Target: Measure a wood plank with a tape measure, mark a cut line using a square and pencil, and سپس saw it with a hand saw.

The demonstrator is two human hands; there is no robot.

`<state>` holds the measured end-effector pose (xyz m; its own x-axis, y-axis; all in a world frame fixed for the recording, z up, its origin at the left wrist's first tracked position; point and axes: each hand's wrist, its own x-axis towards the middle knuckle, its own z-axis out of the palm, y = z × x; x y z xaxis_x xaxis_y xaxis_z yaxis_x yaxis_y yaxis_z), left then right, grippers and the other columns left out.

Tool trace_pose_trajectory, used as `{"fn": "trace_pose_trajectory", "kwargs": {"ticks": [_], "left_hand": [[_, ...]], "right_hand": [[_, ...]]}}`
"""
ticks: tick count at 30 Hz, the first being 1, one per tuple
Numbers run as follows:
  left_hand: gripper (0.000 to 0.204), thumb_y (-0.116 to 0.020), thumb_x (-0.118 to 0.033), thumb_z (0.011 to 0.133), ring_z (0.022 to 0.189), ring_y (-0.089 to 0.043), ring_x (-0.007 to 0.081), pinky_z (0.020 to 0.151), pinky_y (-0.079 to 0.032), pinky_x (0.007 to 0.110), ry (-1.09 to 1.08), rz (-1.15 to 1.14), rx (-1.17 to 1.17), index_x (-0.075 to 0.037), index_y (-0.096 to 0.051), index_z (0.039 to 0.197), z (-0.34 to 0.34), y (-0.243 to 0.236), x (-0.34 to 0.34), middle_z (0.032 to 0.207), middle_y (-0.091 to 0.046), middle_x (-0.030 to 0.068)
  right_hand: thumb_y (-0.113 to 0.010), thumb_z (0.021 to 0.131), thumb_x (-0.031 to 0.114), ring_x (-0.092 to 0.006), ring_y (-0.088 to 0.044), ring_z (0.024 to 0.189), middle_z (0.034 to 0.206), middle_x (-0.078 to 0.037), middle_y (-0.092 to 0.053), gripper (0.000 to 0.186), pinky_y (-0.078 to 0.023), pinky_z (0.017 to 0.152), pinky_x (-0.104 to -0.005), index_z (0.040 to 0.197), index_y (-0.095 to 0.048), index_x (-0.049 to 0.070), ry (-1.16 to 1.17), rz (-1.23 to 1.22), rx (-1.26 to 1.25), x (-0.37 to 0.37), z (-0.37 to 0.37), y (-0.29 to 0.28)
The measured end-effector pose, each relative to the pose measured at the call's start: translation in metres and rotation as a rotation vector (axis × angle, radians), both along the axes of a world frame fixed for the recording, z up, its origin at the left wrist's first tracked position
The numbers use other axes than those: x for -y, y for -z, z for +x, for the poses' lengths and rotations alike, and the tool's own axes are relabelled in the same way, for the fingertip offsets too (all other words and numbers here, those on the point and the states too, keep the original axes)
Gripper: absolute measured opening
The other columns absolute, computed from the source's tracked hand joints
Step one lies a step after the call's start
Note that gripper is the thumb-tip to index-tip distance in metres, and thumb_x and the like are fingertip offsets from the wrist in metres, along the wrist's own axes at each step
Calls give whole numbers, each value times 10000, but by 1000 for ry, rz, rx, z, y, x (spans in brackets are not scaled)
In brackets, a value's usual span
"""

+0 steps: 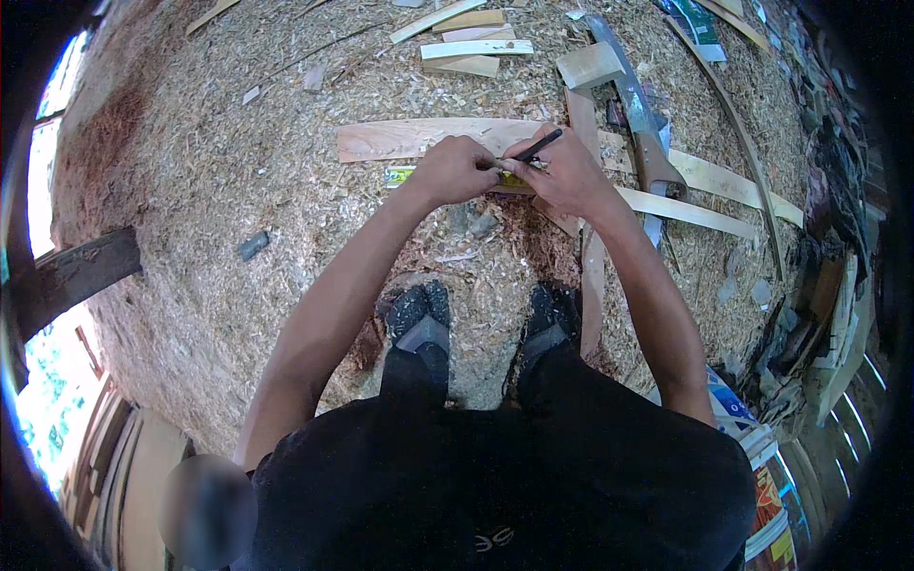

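Note:
Both of my hands meet over a light wooden board (419, 140) lying on the shavings. My right hand (564, 176) is closed round a slim black pen (540, 146), whose upper end slants up to the right. My left hand (457, 169) is closed in a pinch, its fingertips against those of the right; what lies between them is too small to make out. A bright yellow-green strip (397, 176) shows beside the left wrist, along the board's near side. More yellow appears under the fingers, partly hidden.
A hand saw (638, 105) lies right of the board, with a wood block (589, 66) against it. Thin wooden strips (690, 211) spread to the right, and several offcuts (476, 48) lie ahead. A dark beam (86, 271) stands at left. Wood shavings cover the ground.

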<state>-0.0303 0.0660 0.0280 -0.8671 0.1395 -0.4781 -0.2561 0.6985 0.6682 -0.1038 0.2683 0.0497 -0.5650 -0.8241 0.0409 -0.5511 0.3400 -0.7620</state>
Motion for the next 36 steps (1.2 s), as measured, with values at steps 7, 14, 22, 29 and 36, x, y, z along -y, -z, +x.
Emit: {"fn": "trace_pose_trajectory", "kwargs": {"ticks": [7,14,22,29,36], "left_hand": [[307,-669,-307,793,846,-719,371,810,-572,459,13,-4,-8,-86,-790,968,0,-1,-2,921,-744,188],[301,-673,-320,797,810,-719,361,789,-572,456,-5,26,-33,-94,-795,953,1,5,1,875,-744,179],[280,-668,-308,804,752,-724,294,764,-569,410,-76,128,35,-83,-794,913,1,7,4,805,-745,141],[284,-639,-276,884,738,-721,282,748,-555,408,-34,252,20,-41,-769,975,3,14,7,773,-728,158],[287,-624,-283,917,807,-708,349,789,-547,452,48,161,-136,-55,-753,1034,12,9,8,823,-731,176]], "right_hand": [[-743,882,210,-356,-650,849,885,-167,-714,207,-499,771,-437,994,-775,39,1,-7,-9,-2,2,2],[-746,887,229,-355,-639,835,873,-155,-714,207,-495,771,-442,985,-777,50,1,42,-134,3,1,1],[-666,975,202,-335,-689,824,913,-165,-738,220,-534,775,-419,1050,-712,1,294,-182,228,-1,-8,-5],[-749,899,166,-371,-684,935,1004,-189,-711,284,-535,830,-423,1131,-672,21,59,-36,-121,-26,15,-11],[-759,831,68,-385,-657,997,1083,-193,-674,375,-529,855,-426,1188,-645,49,54,-58,-141,-27,26,-4]]}}
